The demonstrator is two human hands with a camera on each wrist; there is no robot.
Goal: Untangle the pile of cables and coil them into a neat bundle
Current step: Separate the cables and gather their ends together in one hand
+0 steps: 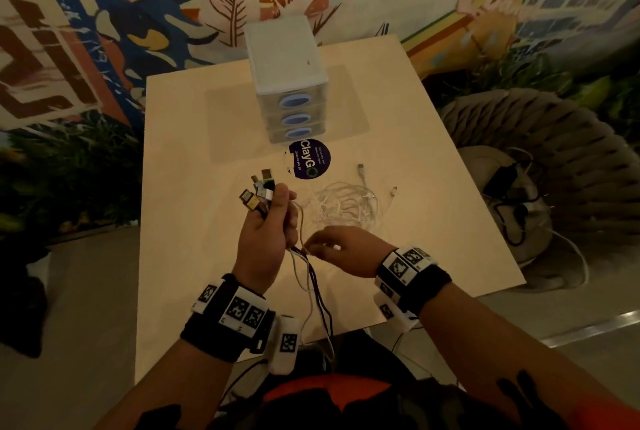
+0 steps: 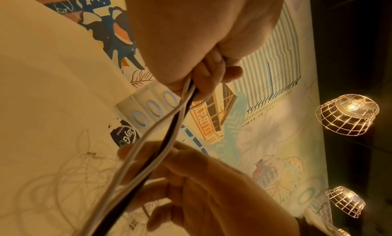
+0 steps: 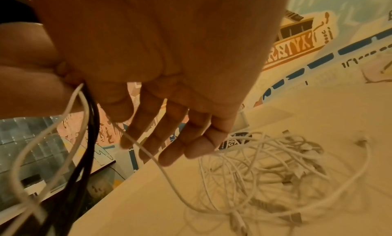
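The left hand (image 1: pixel 268 221), at frame centre, has its grip clenched round a bunch of USB plugs (image 1: pixel 258 192), while the right hand (image 1: pixel 341 246), fingers loosely spread, pinches one thin white strand (image 3: pixel 148 153) beside the hanging cords. That strand runs to the white cable tangle (image 1: pixel 346 204) on the desk (image 1: pixel 207 118), right of centre. To do this well, I'd draw it out slowly, keeping the plug ends level and pausing at any snag.

Your wristbands (image 1: pixel 414 279) are black with white tags printed in black square codes. The cables (image 1: pixel 313 277) you hold are white and black, with one tan strand; the plugs (image 1: pixel 258 192) show silver, gold and a green one. The pile (image 1: pixel 346 202) is white on a pale cream table (image 1: pixel 207 291). The sticker (image 1: pixel 309 159) is navy (white lettering, a green ring). The drawers (image 1: pixel 287 83) are white with blue oval handles.
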